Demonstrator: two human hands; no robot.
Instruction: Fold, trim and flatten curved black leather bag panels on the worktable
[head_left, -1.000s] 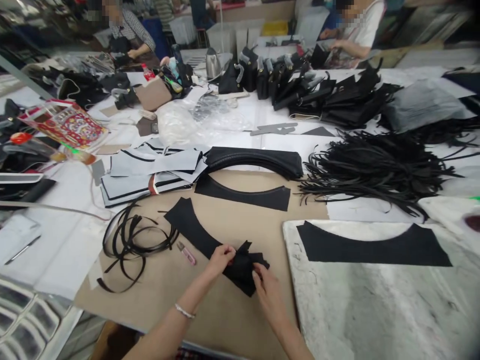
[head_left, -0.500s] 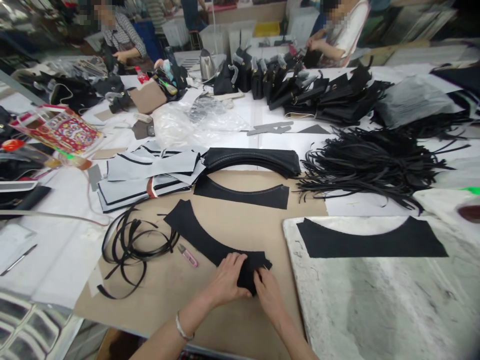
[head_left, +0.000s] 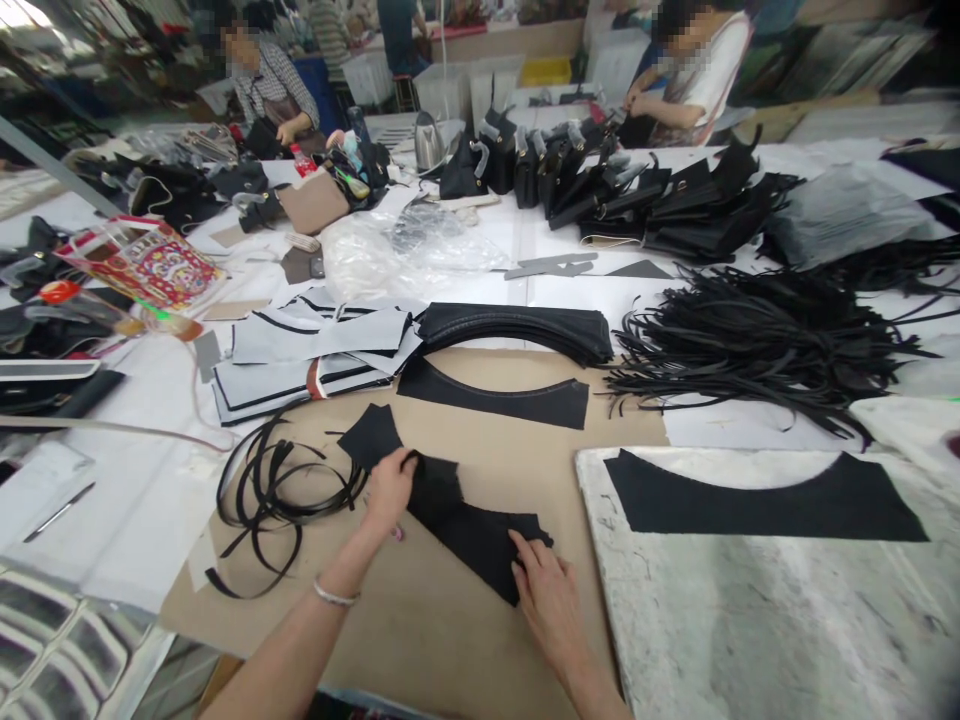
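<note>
A curved black leather-like panel (head_left: 480,550) lies slantwise on the brown board, its far end reaching up to the left. My left hand (head_left: 390,492) pinches a fold of black material at the panel's upper edge. At the right end, the outstretched fingers of my right hand (head_left: 546,585) rest on the panel. Pink thread snips (head_left: 397,533) show only by a bit of handle beside my left hand. Left of it lies a loose coil of black strips (head_left: 262,500). Behind is a second curved black panel (head_left: 495,400), with a stack of similar panels (head_left: 517,325) beyond.
The brown board (head_left: 360,640) borders a raised whitish slab (head_left: 720,620) bearing another black panel (head_left: 765,500). White-backed pieces (head_left: 315,340) lie at the left, a heap of thin black strips (head_left: 765,350) at the right. Black bags (head_left: 577,180) stand farther back. Two people work across the table.
My left hand has moved left and up along the panel, pulling a fold of black material with it and covering most of the snips. My right hand's fingers have spread onto the panel's right end.
</note>
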